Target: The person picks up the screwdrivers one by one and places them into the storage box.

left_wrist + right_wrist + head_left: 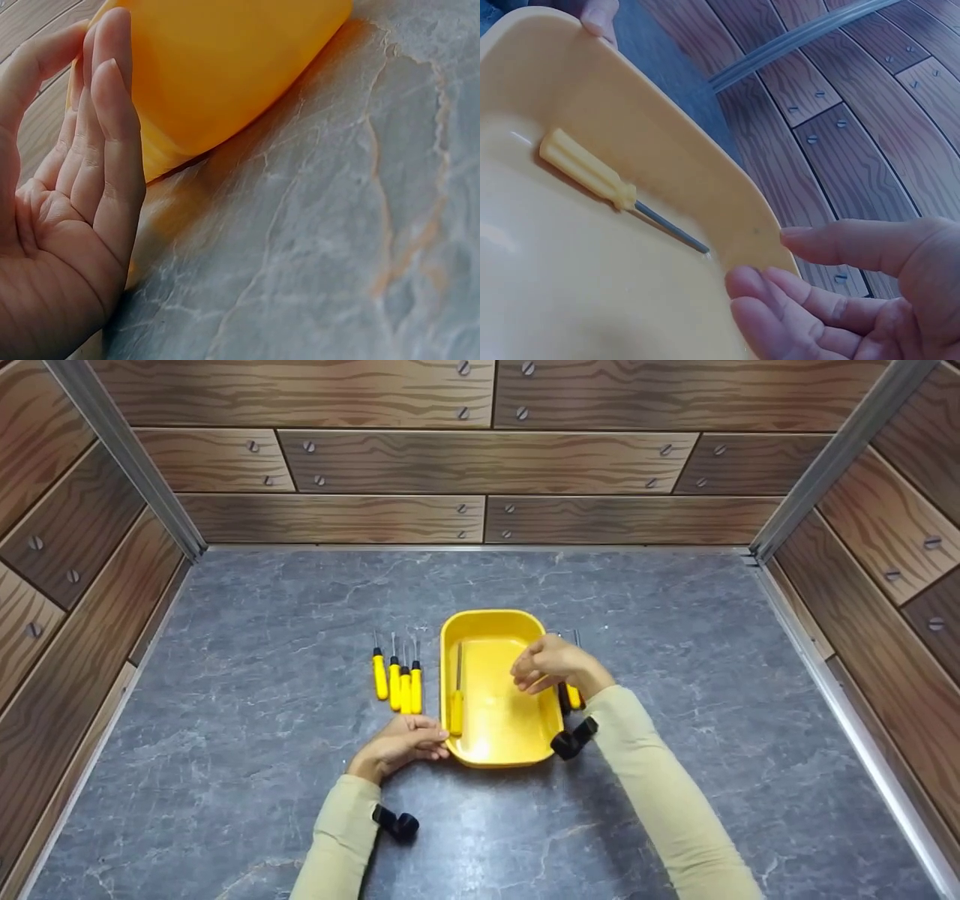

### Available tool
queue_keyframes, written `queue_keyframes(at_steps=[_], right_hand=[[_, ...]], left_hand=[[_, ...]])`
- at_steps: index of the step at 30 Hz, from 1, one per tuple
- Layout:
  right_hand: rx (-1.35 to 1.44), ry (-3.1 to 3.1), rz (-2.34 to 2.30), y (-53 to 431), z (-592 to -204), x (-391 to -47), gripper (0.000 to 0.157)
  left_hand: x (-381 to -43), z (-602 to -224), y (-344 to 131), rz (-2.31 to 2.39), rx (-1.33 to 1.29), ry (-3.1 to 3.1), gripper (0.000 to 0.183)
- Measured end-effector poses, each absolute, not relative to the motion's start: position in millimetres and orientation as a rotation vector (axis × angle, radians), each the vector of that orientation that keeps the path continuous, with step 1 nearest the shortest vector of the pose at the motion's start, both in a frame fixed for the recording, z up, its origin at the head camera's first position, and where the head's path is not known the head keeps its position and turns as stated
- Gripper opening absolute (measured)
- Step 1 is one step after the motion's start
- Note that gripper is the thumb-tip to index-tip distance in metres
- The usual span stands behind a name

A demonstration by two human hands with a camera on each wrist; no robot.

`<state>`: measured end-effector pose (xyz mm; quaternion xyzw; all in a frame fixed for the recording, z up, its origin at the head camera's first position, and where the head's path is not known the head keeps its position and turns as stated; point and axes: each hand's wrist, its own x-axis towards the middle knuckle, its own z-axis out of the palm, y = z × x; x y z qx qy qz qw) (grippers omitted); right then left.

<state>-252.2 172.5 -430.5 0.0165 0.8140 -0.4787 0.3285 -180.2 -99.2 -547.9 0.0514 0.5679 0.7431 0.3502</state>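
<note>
A yellow plastic tray (499, 750) stands on the grey marbled surface. Along its left side lies a screwdriver (457, 712) with a yellow handle and grey shaft, handle toward me; the right wrist view shows this screwdriver (589, 169) close up. My left hand (401, 744) pinches the tray's rim at the near left corner between thumb and fingers. Over the tray's right half hovers my right hand (559, 661), its fingers loosely bent and thumb apart, holding nothing. In the right wrist view, the right hand (847, 292) is above the tray, away from the screwdriver.
Several small screwdrivers (395, 682) with yellow handles and black collars lie left of the tray. More yellow-and-black handled tools (574, 697) lie to its right, partly hidden by my right hand and forearm. Wood-patterned walls (480, 461) enclose the back and both sides.
</note>
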Motion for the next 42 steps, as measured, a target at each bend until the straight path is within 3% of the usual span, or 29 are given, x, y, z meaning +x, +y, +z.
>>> queue_keyframes(at_steps=[20,25,35,42], right_hand=[[0.145,2.106,-1.365,216.4,-442.3,-254.1,0.039],[0.192,2.095,-1.406,227.3,-448.8,-252.6,0.036],[0.295,2.101,-1.432,246.1,-460.1,-250.9,0.023],[0.386,2.093,-1.435,256.7,-465.2,-250.3,0.016]], left_hand=[[-179.8,-547.6,-100.5,1.955,0.130,1.451,0.008],[-179.1,-546.5,-96.5,1.972,0.103,1.453,0.014],[-179.2,-548.3,-91.5,2.025,0.052,1.465,0.002],[-185.6,-548.2,-89.7,2.024,0.059,1.499,0.008]])
